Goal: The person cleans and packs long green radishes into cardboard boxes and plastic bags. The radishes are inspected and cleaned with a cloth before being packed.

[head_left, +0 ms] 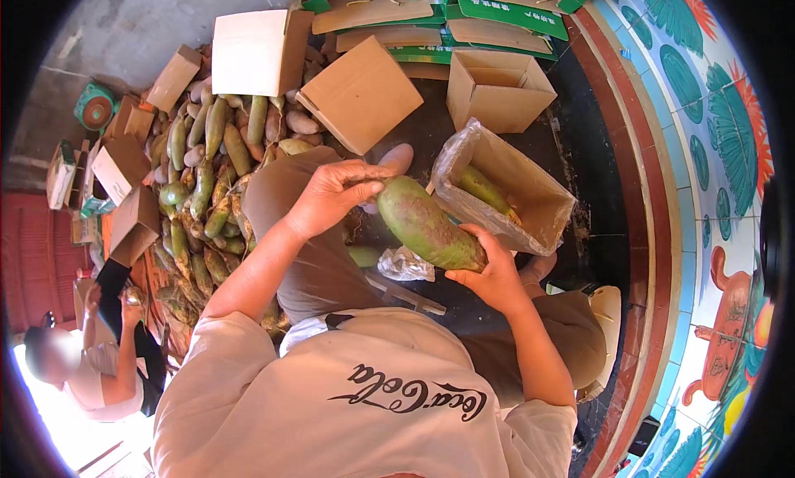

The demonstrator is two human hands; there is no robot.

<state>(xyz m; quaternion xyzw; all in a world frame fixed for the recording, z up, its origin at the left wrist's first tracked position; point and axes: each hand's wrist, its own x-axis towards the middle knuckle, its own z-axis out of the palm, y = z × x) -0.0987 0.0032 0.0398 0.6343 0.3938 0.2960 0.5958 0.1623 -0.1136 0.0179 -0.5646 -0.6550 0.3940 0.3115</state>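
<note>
At the far left, I recorded a seated co-worker (103, 364) in a pale top, hands raised and well apart from the wearer's own. To the right of that person lay a heap of long green and brownish roots (203, 188), with several cartons about its edge. A white-faced box (248, 54) stood at the heap's upper side, and a tan box (360, 93) sat tilted just beside it.

The left hand (325, 198) was closed, thumb against fingers, about the narrow, darkened end of a large green root (426, 221). That root was held aslant above the floor, between the wearer's knees, its skin mottled brown. Below it lay a crumpled piece of clear plastic (406, 264). I found the right hand (490, 271) part open, thumb and fingers spread about the root's broad lower end; the fingertips beneath were mostly hidden, so I could not fully confirm their contact.

Beyond the root stood an open carton with a plastic liner (542, 213), tilted, with at least one green root (484, 188) inside. Above it I noted another open carton (497, 97), near flattened green-printed cartons (509, 18). A painted tile wall (712, 147) closed off the right side.
</note>
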